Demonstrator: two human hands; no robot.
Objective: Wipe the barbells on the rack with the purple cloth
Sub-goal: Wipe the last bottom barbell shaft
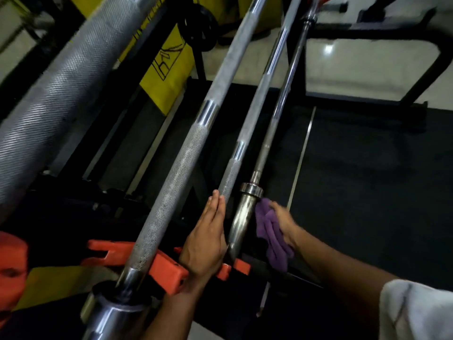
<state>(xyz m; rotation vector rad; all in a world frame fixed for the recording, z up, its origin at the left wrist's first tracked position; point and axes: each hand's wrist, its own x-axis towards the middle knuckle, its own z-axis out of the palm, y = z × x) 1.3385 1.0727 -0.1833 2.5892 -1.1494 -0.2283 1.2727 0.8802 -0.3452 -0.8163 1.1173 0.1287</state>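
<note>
We can read no text; the yellow banner (169, 67) bears only black strokes we cannot decipher.

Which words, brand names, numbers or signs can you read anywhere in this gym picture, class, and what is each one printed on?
No text here can be read for certain.
Yellow panel behind the barbells: black outlined marks, possibly letters, cut off and tilted; unreadable.
Barbells, such as the rightmost barbell beside the purple cloth: no visible engraving or label.
Orange rack: no visible lettering.
</note>
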